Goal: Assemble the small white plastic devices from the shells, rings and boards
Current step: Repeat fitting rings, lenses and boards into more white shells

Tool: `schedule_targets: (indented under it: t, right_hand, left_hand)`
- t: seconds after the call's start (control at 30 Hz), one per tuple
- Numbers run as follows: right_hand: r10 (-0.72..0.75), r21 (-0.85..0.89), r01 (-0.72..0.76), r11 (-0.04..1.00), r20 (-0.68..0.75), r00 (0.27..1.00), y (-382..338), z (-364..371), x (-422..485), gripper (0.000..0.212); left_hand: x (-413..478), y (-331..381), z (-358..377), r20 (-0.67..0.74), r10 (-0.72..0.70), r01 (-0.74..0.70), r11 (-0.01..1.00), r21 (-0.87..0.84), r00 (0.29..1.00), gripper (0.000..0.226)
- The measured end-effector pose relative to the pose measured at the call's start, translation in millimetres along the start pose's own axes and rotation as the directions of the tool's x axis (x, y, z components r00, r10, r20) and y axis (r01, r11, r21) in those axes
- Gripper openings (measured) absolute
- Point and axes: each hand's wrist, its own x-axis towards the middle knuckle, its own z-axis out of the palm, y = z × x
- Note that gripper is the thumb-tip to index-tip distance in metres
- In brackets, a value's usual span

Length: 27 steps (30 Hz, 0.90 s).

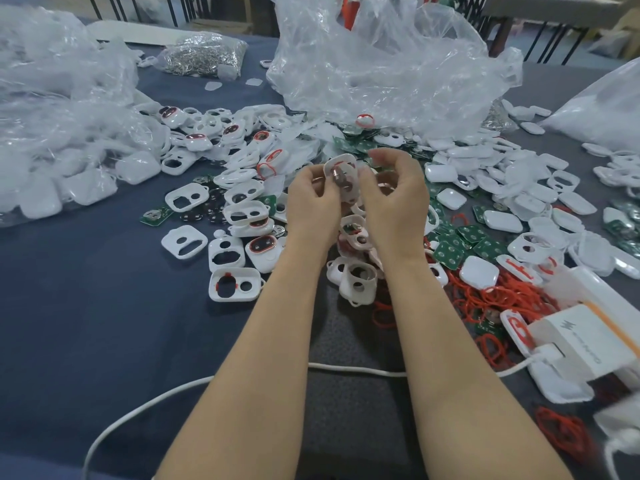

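Forearms (270, 341) extend over the near edge of the table (86, 306), crossing a white cable (346, 368). Left hand (313, 199): fingers curled, pinching the left edge of one white shell (341, 169). Right hand (394, 199): fingers arched and curled, thumb against the shell's right edge; whether the palm also hides a small part cannot be told. Shell is held clear above the loose pile (239, 209) at mid-table, between both hands. Judged reason: a two-sided grip steadies it and lifts the cut-outs toward the eyes for seating a part. Long axis runs roughly upright, a little tilted; cut-out face turned toward the camera. Something brownish shows through the openings, unidentified. Supplies lie within reach: red rings (485, 296) toward the right edge, green boards (450, 249) just beside them, further shells across the middle
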Motion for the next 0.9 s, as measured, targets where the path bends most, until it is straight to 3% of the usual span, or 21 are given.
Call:
schedule_targets:
  t: [0.17,0.3,0.47,0.6,0.8,0.9]
  right_hand:
    - [0.109,0.056,-0.115,0.992,0.101,0.989,4.2,-2.6,3.8,0.011]
    - [-0.02,-0.045,0.021,0.999,0.041,0.999,1.5,-1.7,0.8,0.012]
    - [-0.062,-0.165,0.091,0.982,0.175,0.983,1.7,0.8,-1.2,0.017]
    - [-0.055,-0.199,0.084,0.976,0.149,0.987,1.3,0.2,0.0,0.021]
    - [0.002,-0.148,0.009,0.989,0.076,0.997,4.9,-1.3,2.3,0.021]
    - [0.006,-0.134,0.01,0.991,0.116,0.993,7.0,0.4,1.6,0.017]
  left_hand:
    - [-0.7,-0.4,1.0,-0.028,0.059,-0.056,0.993,0.105,0.998,0.006]
    - [-1.3,-2.0,1.6,-0.055,0.081,-0.071,0.985,0.158,0.995,0.007]
    - [0.4,-3.1,-0.3,-0.078,0.055,-0.046,0.992,0.116,0.995,0.014]
    - [-0.8,-1.6,0.3,-0.042,0.055,-0.051,0.994,0.098,0.998,0.01]
    - [-1.2,-3.5,3.2,0.043,0.03,-0.033,0.998,0.062,0.999,0.024]
    - [0.2,-4.5,3.3,0.016,-0.013,0.012,0.999,0.043,1.0,0.018]
